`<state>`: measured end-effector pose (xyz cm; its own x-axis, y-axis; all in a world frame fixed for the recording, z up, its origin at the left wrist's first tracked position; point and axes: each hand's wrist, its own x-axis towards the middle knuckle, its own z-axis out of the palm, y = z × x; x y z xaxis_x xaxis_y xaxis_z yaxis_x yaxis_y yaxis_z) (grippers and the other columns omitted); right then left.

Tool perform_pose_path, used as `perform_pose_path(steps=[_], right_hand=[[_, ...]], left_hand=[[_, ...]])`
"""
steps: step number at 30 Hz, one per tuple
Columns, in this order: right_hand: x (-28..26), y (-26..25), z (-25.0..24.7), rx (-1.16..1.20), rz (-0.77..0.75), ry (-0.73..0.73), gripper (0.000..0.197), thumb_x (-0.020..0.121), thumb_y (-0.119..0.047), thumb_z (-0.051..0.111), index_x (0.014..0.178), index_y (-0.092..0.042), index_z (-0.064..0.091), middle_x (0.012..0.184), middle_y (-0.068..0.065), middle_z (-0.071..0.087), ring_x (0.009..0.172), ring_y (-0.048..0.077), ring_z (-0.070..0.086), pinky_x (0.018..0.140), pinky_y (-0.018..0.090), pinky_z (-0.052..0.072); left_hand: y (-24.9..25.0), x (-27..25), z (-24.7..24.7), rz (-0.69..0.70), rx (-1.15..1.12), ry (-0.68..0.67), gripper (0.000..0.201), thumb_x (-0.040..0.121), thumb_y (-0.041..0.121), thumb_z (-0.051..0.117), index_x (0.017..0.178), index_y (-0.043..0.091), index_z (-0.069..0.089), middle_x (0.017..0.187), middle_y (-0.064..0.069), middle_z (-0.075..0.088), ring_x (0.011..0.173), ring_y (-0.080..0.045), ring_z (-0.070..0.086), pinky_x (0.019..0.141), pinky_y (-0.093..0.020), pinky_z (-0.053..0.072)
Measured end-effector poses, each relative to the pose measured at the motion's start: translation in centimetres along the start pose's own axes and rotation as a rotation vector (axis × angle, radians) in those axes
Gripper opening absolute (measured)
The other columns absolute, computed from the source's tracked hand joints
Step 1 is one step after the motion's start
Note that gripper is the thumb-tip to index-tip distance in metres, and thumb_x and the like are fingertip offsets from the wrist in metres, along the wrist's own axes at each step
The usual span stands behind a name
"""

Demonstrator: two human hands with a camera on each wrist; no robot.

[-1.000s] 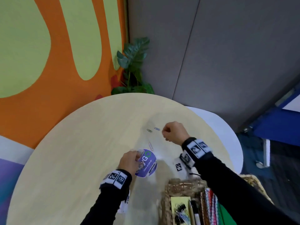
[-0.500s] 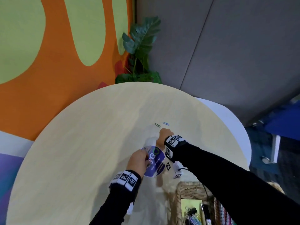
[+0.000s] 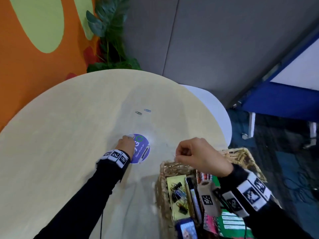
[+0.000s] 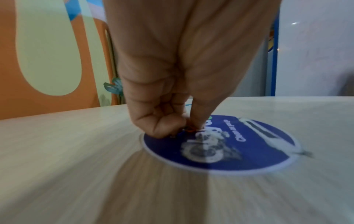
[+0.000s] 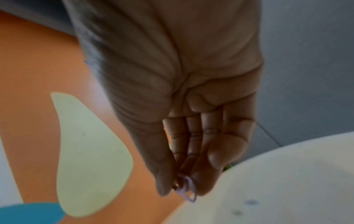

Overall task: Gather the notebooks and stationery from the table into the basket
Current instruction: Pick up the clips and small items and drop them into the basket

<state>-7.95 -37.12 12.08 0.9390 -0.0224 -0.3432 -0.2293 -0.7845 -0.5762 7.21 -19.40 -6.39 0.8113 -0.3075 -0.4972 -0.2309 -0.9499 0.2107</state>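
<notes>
My left hand is down on a round blue sticker on the pale round table. In the left wrist view its thumb and forefinger pinch a small red paper clip against the sticker. My right hand hovers over the far-left rim of the wicker basket. The right wrist view shows its fingertips pinching a lilac paper clip. A dark paper clip and a blue paper clip lie side by side on the table beyond the sticker.
The basket holds a yellow pad with binder clips, pens, and a green notebook among others. A white chair stands past the table's right edge. A plant stands against the orange wall.
My right hand has come back from beside the sticker to above the basket rim, carrying a clip. The left hand stays at the sticker. The head view has swung right and down.
</notes>
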Motion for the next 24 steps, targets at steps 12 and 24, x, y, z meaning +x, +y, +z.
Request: perform_pose_path(steps=[12, 24], right_hand=[[-1.5, 7.0, 11.0, -0.361, 0.261, -0.268, 0.018, 0.086, -0.009, 0.058, 0.099, 0.001, 0.065, 0.107, 0.02, 0.067, 0.1, 0.034, 0.065, 0.079, 0.035, 0.051], [-8.0, 7.8, 4.2, -0.091, 0.273, 0.24, 0.01, 0.08, -0.031, 0.068, 0.076, -0.021, 0.068, 0.076, 0.0, 0.069, 0.072, 0.014, 0.059, 0.064, 0.029, 0.044]], left_hand=[[4.3, -7.4, -7.1, 0.169, -0.096, 0.106, 0.022, 0.094, 0.013, 0.044, 0.103, -0.001, 0.057, 0.108, -0.022, 0.065, 0.101, -0.038, 0.061, 0.083, -0.038, 0.048], [15.1, -16.4, -2.2, 0.616, 0.256, -0.147, 0.033, 0.086, -0.003, 0.051, 0.055, 0.007, 0.044, 0.053, -0.003, 0.04, 0.051, -0.02, 0.046, 0.058, -0.03, 0.045]])
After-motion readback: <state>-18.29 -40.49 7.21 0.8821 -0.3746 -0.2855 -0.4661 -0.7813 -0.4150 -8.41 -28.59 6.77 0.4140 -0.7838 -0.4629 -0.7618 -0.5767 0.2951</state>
